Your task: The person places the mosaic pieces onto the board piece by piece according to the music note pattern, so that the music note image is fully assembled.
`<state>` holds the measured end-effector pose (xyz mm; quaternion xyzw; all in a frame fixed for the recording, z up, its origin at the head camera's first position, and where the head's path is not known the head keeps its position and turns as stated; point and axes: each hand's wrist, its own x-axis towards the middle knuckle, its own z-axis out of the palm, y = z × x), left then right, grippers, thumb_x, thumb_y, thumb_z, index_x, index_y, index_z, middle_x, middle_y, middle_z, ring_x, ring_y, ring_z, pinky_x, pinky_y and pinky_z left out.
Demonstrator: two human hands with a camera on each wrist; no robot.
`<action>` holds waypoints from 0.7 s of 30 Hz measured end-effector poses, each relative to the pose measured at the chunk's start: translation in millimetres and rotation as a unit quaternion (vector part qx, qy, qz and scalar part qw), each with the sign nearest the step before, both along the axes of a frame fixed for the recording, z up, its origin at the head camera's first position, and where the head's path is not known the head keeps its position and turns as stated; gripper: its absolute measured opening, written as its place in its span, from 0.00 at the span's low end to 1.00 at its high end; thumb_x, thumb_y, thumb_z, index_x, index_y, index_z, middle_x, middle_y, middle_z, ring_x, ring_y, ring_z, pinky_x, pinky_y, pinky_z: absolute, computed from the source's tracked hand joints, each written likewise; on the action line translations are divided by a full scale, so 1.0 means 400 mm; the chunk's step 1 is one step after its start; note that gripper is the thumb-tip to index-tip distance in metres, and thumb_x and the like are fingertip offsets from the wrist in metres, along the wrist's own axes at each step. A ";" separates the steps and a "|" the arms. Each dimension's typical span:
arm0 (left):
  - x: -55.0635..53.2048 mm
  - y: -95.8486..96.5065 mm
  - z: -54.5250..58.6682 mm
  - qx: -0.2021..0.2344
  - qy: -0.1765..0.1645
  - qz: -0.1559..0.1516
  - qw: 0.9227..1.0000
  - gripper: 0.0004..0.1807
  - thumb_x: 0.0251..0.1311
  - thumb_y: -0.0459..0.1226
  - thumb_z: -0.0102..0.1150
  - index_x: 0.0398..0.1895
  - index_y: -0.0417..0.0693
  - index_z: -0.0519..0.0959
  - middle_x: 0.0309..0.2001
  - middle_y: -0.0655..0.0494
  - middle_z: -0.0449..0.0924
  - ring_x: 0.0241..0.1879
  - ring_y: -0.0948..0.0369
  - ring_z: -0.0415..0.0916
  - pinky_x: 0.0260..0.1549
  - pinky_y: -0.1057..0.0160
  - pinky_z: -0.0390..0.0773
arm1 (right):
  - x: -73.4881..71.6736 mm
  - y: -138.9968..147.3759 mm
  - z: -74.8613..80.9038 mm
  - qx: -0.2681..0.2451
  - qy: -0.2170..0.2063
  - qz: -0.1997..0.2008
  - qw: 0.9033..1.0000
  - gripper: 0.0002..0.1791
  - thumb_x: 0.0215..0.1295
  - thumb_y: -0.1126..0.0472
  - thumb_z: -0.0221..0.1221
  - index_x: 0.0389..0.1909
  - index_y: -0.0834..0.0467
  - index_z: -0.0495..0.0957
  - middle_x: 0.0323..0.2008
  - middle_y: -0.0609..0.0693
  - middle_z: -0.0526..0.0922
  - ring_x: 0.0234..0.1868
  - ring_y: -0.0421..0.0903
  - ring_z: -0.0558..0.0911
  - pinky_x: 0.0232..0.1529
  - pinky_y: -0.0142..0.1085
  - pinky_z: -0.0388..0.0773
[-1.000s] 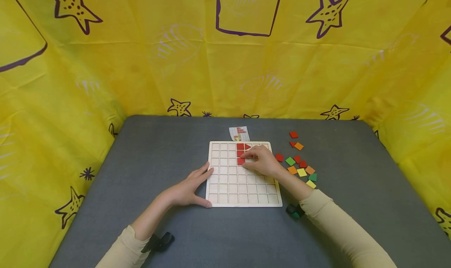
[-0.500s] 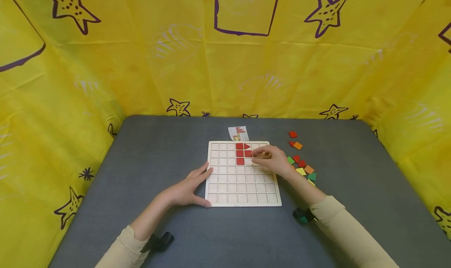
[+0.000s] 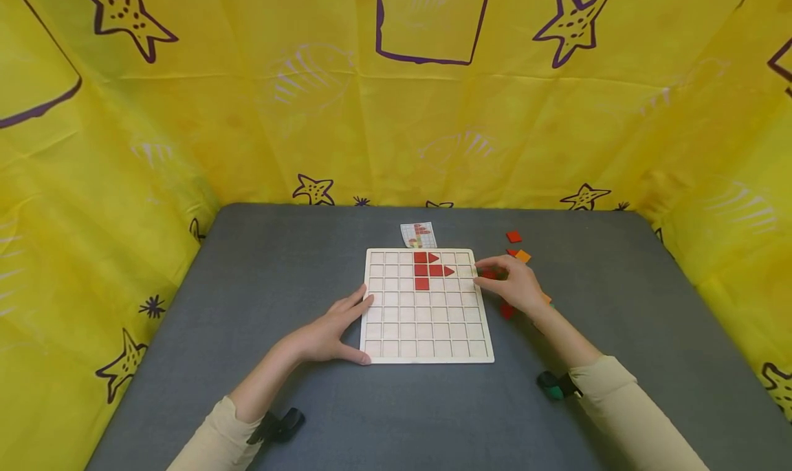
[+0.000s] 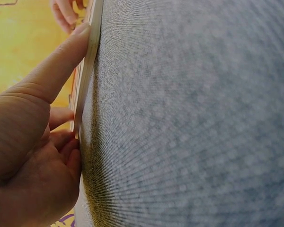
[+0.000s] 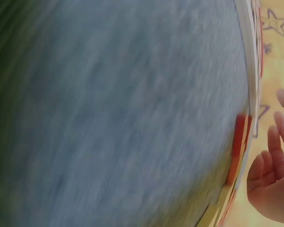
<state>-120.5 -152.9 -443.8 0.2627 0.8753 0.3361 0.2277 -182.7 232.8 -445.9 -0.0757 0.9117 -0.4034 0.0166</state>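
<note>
A pale wooden grid board (image 3: 427,320) lies on the table. My left hand (image 3: 334,330) rests along its left edge, fingers and thumb spread; in the left wrist view the thumb (image 4: 57,66) lies against the board's rim. Red square tiles (image 3: 421,270) fill cells in its upper rows, with one red triangle tile (image 3: 432,258) in the top row and another at the right end of the second row. My right hand (image 3: 512,285) is at the board's right edge, thumb and index finger apart with nothing seen between them. It partly hides the loose tiles behind it.
A small printed card (image 3: 419,235) with a coloured pattern lies behind the board. To the right are loose tiles, among them a red one (image 3: 514,236) and an orange one (image 3: 522,256). A yellow patterned cloth (image 3: 371,127) surrounds the grey table (image 3: 297,251).
A red square and then a red triangle have come to lie in the board's second row. My right hand has moved right, off the grid towards the loose tiles. The left hand stays put.
</note>
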 end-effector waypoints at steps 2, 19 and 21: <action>-0.001 0.001 0.000 0.001 -0.001 -0.001 1.000 0.60 0.47 0.50 0.75 0.78 0.45 0.48 0.78 0.48 0.33 0.75 0.45 0.37 0.65 0.40 0.52 | -0.001 0.015 0.000 0.008 0.000 -0.005 1.000 0.20 0.56 0.54 0.71 0.50 0.55 0.83 0.50 0.54 0.81 0.48 0.53 0.76 0.51 0.49 0.69; -0.002 0.000 -0.003 0.000 0.001 0.002 1.000 0.60 0.48 0.51 0.75 0.78 0.45 0.48 0.78 0.48 0.34 0.75 0.45 0.37 0.64 0.40 0.53 | -0.001 0.075 -0.007 0.058 0.001 -0.001 0.998 0.21 0.57 0.56 0.70 0.50 0.61 0.83 0.49 0.58 0.83 0.48 0.55 0.74 0.47 0.48 0.69; -0.002 0.001 -0.004 0.002 0.001 0.001 1.000 0.59 0.48 0.51 0.75 0.78 0.45 0.48 0.78 0.48 0.34 0.75 0.45 0.37 0.65 0.40 0.52 | -0.002 0.075 -0.009 0.064 0.005 0.003 0.998 0.21 0.56 0.57 0.71 0.49 0.61 0.83 0.48 0.59 0.83 0.49 0.56 0.73 0.48 0.49 0.68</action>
